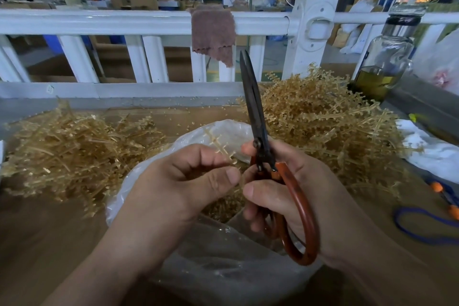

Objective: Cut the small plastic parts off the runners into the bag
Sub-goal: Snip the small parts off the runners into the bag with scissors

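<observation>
- Amber plastic runner (219, 143): pinched between the thumb and curled fingers of the left hand (188, 181), standing up over the bag's mouth.
- Scissors (253, 97), dark blades, red-brown handles: right hand (285, 189) grips the handles, fingers curled round them. Blades together, tips up and away, just beside the runner.
- Clear plastic bag (223, 268): under both hands, mouth open. On my feed I see cut parts (223, 206) piled inside.
- Brown table (49, 243): left heap (74, 151) of runners beside the bag, taller right heap (323, 119) opposite.
- White railing (124, 22): behind the table, brown cloth (213, 32) draped over the top rail.
- Glass bottle (385, 57): far right, yellowish liquid at the bottom.
- Blue cord (422, 226): right edge, orange pieces on it.
- Workshop beyond the railing: cartons, people, a lit screen.
</observation>
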